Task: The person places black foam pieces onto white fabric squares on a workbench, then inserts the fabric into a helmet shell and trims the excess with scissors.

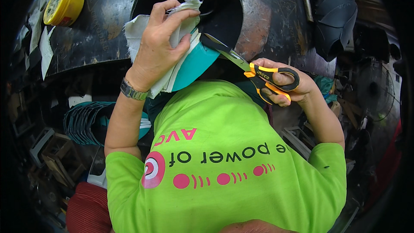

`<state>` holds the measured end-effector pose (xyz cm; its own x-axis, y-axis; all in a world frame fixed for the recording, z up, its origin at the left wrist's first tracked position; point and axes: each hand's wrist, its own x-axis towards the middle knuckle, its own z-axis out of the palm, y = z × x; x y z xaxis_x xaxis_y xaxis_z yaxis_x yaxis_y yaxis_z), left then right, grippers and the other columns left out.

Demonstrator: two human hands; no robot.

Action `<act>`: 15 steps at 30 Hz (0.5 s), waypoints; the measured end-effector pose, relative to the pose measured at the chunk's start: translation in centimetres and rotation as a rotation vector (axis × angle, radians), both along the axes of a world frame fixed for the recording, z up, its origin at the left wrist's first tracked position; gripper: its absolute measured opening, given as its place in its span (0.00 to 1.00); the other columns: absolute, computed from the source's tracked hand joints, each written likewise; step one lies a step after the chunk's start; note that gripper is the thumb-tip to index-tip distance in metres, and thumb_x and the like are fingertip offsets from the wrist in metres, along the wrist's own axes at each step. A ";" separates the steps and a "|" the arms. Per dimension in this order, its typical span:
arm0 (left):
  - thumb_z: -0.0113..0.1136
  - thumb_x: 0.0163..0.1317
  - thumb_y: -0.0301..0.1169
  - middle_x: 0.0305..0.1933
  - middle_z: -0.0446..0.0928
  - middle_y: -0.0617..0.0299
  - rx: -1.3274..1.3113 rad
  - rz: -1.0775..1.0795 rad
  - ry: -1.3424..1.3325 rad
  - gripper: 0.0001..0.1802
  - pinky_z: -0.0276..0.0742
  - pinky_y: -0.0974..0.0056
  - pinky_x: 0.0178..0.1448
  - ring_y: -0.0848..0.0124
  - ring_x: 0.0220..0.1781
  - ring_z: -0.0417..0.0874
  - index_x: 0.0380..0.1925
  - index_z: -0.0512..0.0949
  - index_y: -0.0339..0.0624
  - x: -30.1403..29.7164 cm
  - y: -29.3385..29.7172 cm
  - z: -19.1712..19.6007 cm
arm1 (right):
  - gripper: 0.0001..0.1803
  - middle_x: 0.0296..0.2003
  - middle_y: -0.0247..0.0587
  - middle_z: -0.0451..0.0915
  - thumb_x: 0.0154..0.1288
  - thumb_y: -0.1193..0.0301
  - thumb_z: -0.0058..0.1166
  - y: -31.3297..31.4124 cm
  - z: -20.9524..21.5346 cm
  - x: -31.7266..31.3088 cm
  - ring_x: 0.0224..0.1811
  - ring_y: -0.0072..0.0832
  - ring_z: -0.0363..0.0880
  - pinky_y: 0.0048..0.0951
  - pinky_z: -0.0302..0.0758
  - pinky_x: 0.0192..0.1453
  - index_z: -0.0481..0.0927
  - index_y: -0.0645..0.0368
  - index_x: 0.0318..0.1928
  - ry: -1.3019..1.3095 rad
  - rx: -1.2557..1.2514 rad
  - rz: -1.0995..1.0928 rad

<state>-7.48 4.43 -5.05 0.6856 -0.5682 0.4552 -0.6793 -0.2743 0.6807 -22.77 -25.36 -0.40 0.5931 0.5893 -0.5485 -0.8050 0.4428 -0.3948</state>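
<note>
My left hand (161,34) is closed on a folded white cloth (138,32) with frayed edges, its thumb and forefinger curled over the top. A teal sheet (196,67) with a rounded edge lies against the cloth, below and to the right of that hand. In my right hand (297,82) is a pair of scissors (258,77) with black and yellow handles, my fingers through the loops. The blades point up and left, their tips by the upper corner of the teal sheet. Whether they touch the sheet I cannot tell.
A dark, round-rimmed black piece (233,0) stands on the large dark worn surface (108,30) ahead. A yellow tub (64,6) sits at the far left. Black curved rubber-like pieces (334,13) stand at the right. Several teal-edged hoops (88,121) lie lower left; a fan (373,88) is at the right.
</note>
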 end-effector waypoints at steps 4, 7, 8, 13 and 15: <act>0.67 0.53 0.17 0.59 0.72 0.54 0.007 -0.001 -0.008 0.26 0.81 0.59 0.62 0.57 0.57 0.83 0.54 0.84 0.46 0.0 0.0 0.1 | 0.33 0.21 0.38 0.72 0.73 0.56 0.62 -0.4 0.3 0.3 0.14 0.21 0.70 0.20 0.63 0.14 0.61 0.56 0.68 0.003 -0.079 0.040; 0.67 0.53 0.17 0.59 0.72 0.54 0.001 0.013 0.007 0.26 0.81 0.59 0.62 0.57 0.57 0.83 0.54 0.84 0.45 0.0 0.0 0.0 | 0.36 0.21 0.39 0.72 0.73 0.55 0.62 -0.5 -0.4 0.3 0.14 0.22 0.70 0.20 0.64 0.14 0.60 0.55 0.70 0.000 -0.008 0.024; 0.67 0.53 0.17 0.59 0.72 0.53 0.001 0.018 0.013 0.26 0.81 0.59 0.62 0.57 0.57 0.83 0.54 0.84 0.45 0.0 0.0 0.0 | 0.36 0.22 0.41 0.73 0.72 0.55 0.63 -0.5 -0.8 0.2 0.14 0.22 0.70 0.20 0.64 0.14 0.60 0.54 0.70 0.004 0.063 -0.002; 0.70 0.52 0.19 0.60 0.73 0.54 0.006 0.001 0.032 0.26 0.80 0.58 0.63 0.57 0.59 0.81 0.54 0.84 0.47 0.1 0.1 0.0 | 0.41 0.32 0.48 0.77 0.68 0.53 0.67 -0.2 -2.6 -0.2 0.16 0.24 0.72 0.20 0.66 0.14 0.60 0.53 0.72 0.061 0.249 -0.090; 0.73 0.52 0.20 0.61 0.74 0.54 -0.001 -0.008 0.061 0.26 0.80 0.57 0.63 0.57 0.61 0.81 0.54 0.85 0.48 0.1 0.1 0.0 | 0.44 0.30 0.47 0.77 0.67 0.52 0.68 -0.2 -2.8 -0.1 0.16 0.25 0.73 0.20 0.66 0.14 0.59 0.54 0.73 0.067 0.205 -0.083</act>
